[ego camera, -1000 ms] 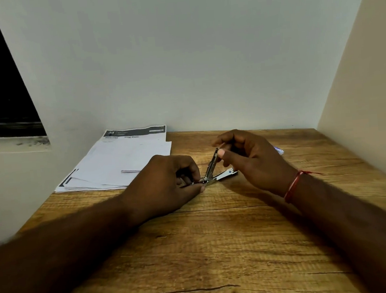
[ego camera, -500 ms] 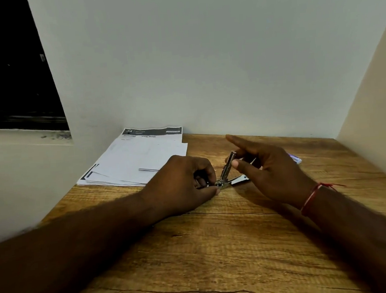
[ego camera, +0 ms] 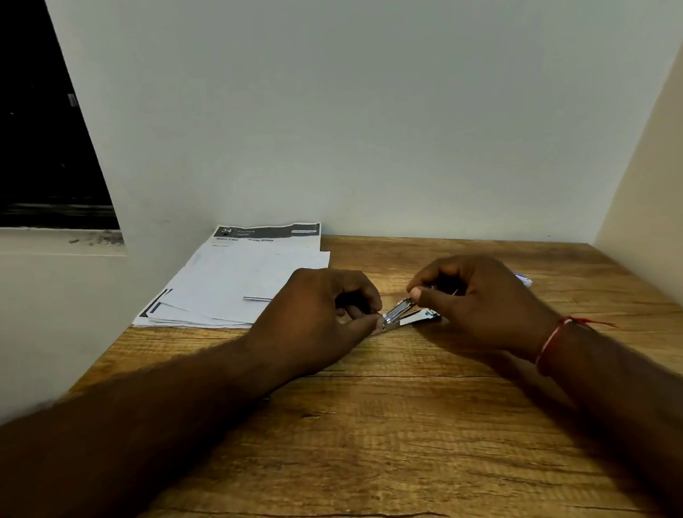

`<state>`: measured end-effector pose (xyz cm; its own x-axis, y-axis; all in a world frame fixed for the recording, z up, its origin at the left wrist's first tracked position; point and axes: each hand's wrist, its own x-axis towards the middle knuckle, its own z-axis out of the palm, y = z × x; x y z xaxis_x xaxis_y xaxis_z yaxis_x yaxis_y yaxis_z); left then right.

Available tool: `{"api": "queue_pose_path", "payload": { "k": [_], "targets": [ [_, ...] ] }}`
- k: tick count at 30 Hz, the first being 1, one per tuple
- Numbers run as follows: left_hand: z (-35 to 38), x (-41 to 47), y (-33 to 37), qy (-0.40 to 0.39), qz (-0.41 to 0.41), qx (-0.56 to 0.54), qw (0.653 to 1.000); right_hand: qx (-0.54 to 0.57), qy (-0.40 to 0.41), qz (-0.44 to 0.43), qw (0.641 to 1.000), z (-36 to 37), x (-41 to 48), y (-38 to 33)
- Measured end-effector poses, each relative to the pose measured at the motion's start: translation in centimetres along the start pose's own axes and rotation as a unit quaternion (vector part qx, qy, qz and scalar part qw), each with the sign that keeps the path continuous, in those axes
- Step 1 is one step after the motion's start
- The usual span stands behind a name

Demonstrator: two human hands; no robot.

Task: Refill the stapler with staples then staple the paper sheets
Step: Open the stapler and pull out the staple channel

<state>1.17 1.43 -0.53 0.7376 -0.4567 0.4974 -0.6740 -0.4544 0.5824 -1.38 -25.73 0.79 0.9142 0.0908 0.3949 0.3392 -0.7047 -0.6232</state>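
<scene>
A small metal stapler (ego camera: 404, 314) lies on the wooden table (ego camera: 388, 440) between my two hands. My left hand (ego camera: 320, 322) pinches its hinge end against the table. My right hand (ego camera: 475, 300) grips its raised top arm, which is tilted low over the base. A stack of white paper sheets (ego camera: 242, 280) lies at the back left, against the wall. A thin strip of staples (ego camera: 257, 298) rests on the sheets, just left of my left hand.
Walls close the table at the back and on the right. A dark window opening (ego camera: 10, 122) is at the upper left. A small white and blue item (ego camera: 522, 279) peeks out behind my right hand.
My right hand has pushed the stapler's top arm down from nearly upright to a low tilt. The left hand stays on the hinge end. The camera view shifted left.
</scene>
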Motion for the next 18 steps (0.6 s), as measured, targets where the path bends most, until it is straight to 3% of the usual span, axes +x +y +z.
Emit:
{"api": "queue_pose_path", "payload": {
  "k": [3, 11, 18],
  "targets": [
    [-0.1, 0.0, 0.0, 0.0, 0.003, 0.0, 1.0, -0.027, -0.039, 0.004, 0.999, 0.0, -0.2, 0.0],
    [0.2, 0.1, -0.5, 0.01, 0.021, -0.008, 1.0, -0.125, -0.021, -0.096, 0.987, 1.0, -1.2, -2.2],
    [0.2, 0.1, -0.6, 0.007, 0.026, -0.016, 1.0, -0.122, -0.033, -0.074, 0.989, 1.6, -1.5, -2.9]
  ]
}}
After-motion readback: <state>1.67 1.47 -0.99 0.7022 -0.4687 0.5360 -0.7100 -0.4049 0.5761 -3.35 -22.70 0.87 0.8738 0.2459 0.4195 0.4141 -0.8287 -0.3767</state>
